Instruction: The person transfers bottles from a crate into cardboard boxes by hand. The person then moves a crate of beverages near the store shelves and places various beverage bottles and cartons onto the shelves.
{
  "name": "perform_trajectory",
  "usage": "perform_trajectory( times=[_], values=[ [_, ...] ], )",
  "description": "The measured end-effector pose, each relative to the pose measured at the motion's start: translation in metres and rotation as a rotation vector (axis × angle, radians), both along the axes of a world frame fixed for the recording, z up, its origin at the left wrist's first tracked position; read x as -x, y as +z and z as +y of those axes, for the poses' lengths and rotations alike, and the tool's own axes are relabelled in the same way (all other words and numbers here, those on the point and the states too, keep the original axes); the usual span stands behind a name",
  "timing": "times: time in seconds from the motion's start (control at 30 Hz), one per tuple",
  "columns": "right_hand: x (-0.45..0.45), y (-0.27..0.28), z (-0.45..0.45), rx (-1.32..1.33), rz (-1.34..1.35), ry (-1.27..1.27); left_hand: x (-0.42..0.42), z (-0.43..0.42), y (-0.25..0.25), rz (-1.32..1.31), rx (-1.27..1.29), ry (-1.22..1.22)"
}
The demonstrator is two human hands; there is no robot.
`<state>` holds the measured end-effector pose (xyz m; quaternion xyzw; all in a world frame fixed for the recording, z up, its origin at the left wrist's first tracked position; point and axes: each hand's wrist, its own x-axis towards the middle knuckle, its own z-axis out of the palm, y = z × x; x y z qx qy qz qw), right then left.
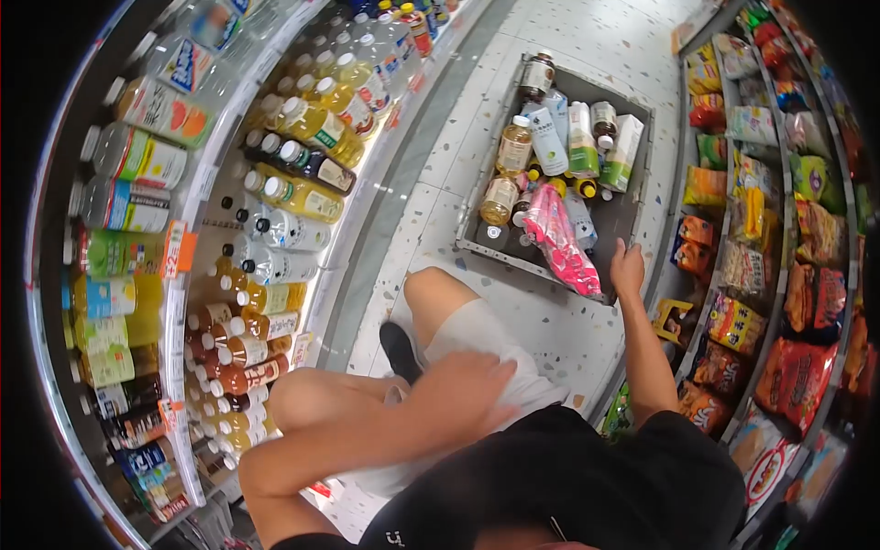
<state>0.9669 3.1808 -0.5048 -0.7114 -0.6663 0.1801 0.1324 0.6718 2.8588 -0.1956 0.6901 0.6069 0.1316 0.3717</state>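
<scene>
My right hand (629, 269) is at the near right corner of a grey crate (532, 263) on the floor, its thumb and fingers closed about the rim. Inside the crate stand several bottles, among them an amber drink bottle (515, 145), white-and-green cartons (622, 152) and a pale blue-white carton (547, 142). A bright pink package (561, 240) lies across them and hangs toward the near rim. My left hand (467, 390) passes over my thigh, smeared by motion, and its fingers cannot be made out.
On the left, a shelf (206, 165) holds rows of bottled drinks, including yellow tea bottles (321, 130). A rack on the right carries bagged snacks (738, 323). Speckled floor tiles (422, 225) lie between them. My knees are bent close to the crate.
</scene>
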Motion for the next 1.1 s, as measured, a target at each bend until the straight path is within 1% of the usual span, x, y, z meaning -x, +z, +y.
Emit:
perform_trajectory(
  times=[0.03,0.07,0.1,0.13,0.17,0.2,0.23,0.27,0.3,0.33,0.4,0.43,0.47,0.5,0.53,0.57,0.6,0.67,0.7,0.77,0.87,0.93,0.97,1.0,1.07,1.1],
  values=[
    [-0.003,0.004,0.005,0.005,-0.039,0.063,-0.008,0.0,0.004,0.045,0.011,-0.071],
    [-0.005,0.013,0.011,0.0,-0.046,0.05,-0.012,-0.004,0.004,0.091,0.011,-0.141],
    [0.004,0.046,0.018,0.078,-0.235,0.142,-0.01,-0.007,-0.008,0.061,-0.051,-0.139],
    [0.011,0.072,0.025,0.16,-0.431,0.24,-0.009,-0.011,-0.03,0.049,-0.057,-0.139],
    [0.021,0.081,0.032,-0.132,-0.374,0.271,-0.005,-0.016,-0.055,0.169,-0.042,-0.117],
    [0.032,0.09,0.044,-0.427,-0.314,0.297,-0.001,-0.017,-0.07,0.29,-0.032,-0.096],
    [0.058,0.108,0.055,-0.408,-0.189,0.281,0.005,-0.016,-0.067,0.282,-0.03,-0.091],
    [0.091,0.12,0.067,-0.386,-0.063,0.267,0.015,-0.011,-0.059,0.292,0.035,-0.216],
    [0.117,0.111,0.087,-0.346,0.094,0.31,0.025,-0.003,-0.053,0.308,0.093,-0.344],
    [0.143,0.096,0.108,-0.305,0.251,0.349,0.03,0.004,-0.05,0.31,0.088,-0.342],
    [0.203,0.054,0.16,-0.211,0.291,0.349,0.033,0.019,-0.047,0.121,0.245,-0.356],
    [0.23,0.026,0.188,-0.265,0.249,0.335,0.033,0.024,-0.046,0.129,0.237,-0.353],
    [0.257,0.01,0.213,-0.318,0.209,0.322,0.033,0.028,-0.045,0.128,0.125,-0.289],
    [0.279,0.015,0.234,-0.11,0.208,0.313,0.032,0.031,-0.045,0.126,0.014,-0.222],
    [0.298,0.019,0.246,0.105,0.2,0.308,0.031,0.031,-0.043,0.126,0.015,-0.208],
    [0.318,0.022,0.255,0.229,0.086,0.287,0.031,0.031,-0.04,0.104,0.028,-0.199],
    [0.327,0.031,0.247,0.225,0.088,0.304,0.032,0.032,-0.039,0.084,0.038,-0.189],
    [0.342,0.046,0.224,0.129,-0.195,0.261,0.029,0.032,-0.04,0.06,0.079,-0.19],
    [0.347,0.037,0.229,0.086,-0.185,0.241,0.031,0.033,-0.04,0.032,0.119,-0.211],
    [0.345,0.036,0.24,0.14,-0.209,0.299,0.032,0.028,-0.036,0.043,0.111,-0.201],
    [0.33,0.06,0.229,0.17,-0.28,0.336,0.032,0.021,-0.029,0.035,0.107,-0.214],
    [0.308,0.079,0.215,0.138,-0.135,0.421,0.038,0.017,-0.025,0.035,0.104,-0.228],
    [0.295,0.066,0.214,-0.179,-0.235,0.462,0.041,0.014,-0.023,0.047,0.085,-0.212],
    [0.28,0.066,0.214,-0.184,-0.242,0.455,0.044,0.013,-0.022,0.06,0.064,-0.195],
    [0.243,0.066,0.206,-0.361,-0.198,0.654,0.046,0.011,-0.021,0.061,0.051,-0.201],
    [0.224,0.057,0.209,-0.376,-0.216,0.653,0.047,0.01,-0.02,0.07,0.044,-0.202]
  ],
)
